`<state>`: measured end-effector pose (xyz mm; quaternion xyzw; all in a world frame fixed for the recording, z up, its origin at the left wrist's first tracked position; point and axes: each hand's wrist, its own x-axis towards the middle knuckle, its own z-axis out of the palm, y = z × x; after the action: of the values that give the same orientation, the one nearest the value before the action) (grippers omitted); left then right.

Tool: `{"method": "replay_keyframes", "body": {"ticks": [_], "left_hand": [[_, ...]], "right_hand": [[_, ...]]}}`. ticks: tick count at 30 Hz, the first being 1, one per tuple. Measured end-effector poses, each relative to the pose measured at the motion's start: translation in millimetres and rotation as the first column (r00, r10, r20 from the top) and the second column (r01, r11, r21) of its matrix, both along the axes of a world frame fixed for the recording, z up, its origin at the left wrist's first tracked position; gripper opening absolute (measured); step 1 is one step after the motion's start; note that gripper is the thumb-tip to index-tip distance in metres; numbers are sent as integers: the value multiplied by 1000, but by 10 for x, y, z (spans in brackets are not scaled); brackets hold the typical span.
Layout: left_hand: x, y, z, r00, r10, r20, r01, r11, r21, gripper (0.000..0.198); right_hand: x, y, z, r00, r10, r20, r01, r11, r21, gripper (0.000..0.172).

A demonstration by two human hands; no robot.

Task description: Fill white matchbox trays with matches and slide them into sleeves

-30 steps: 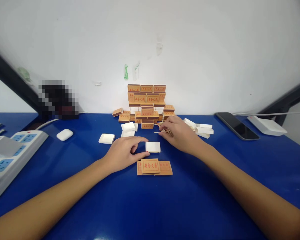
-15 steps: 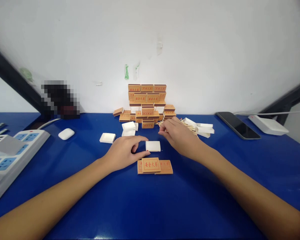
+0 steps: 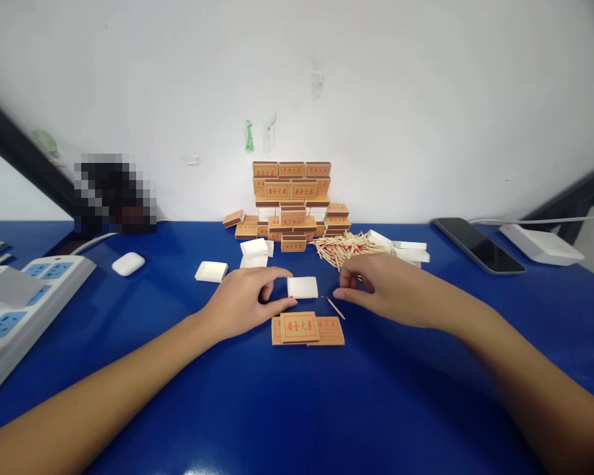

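My left hand (image 3: 250,293) rests on the table, thumb and index finger at the left end of a white matchbox tray (image 3: 303,287), gripping its corners. A tiny red spot shows by that thumb. My right hand (image 3: 379,287) is to the right of the tray, fingers curled and thumb tip close to index tip; whether anything is between them is hidden. Just below these fingertips a single match (image 3: 336,309) lies on the table, red head toward the tray. Printed matchbox sleeves (image 3: 299,327) lie in front of the tray, one on top of the others.
A heap of loose matches (image 3: 346,248) lies behind my right hand, with white trays (image 3: 412,252) beside it. Stacked matchboxes (image 3: 292,191) stand against the wall. More white trays (image 3: 212,271), an earbud case (image 3: 129,264), a power strip (image 3: 44,290) and a phone (image 3: 478,245) surround the area.
My right hand has come back from the match heap toward the tray and me. A single match now shows on the table below its fingertips. My left hand stays at the tray.
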<state>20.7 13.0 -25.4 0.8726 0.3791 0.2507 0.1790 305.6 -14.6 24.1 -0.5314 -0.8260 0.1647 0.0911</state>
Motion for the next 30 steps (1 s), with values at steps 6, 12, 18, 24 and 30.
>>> {"method": "replay_keyframes", "body": {"ticks": [6,12,18,24,30], "left_hand": [[11,4,-5,1000,2,-5,-2,1000,-1,32],[9,2,-12,1000,4,0,-4,1000,5,33],[17,4,-32,1000,2,-8,-2,999,44,34],[16,-11,-9,1000,3,-23,-2,998,55,34],[21,-15,-3,1000,0,-25,1,998,59,35]], "right_hand": [[-67,-101,-68,1000,-1,28,4,992,-125,12],[-123,-74,-40,998,66,19,-65,997,-50,13],[-447,-55,-67,990,70,122,-97,967,236,13],[-634,-46,-161,914,46,404,-187,930,316,14],[-637,-62,-190,960,65,274,-150,942,300,15]]}}
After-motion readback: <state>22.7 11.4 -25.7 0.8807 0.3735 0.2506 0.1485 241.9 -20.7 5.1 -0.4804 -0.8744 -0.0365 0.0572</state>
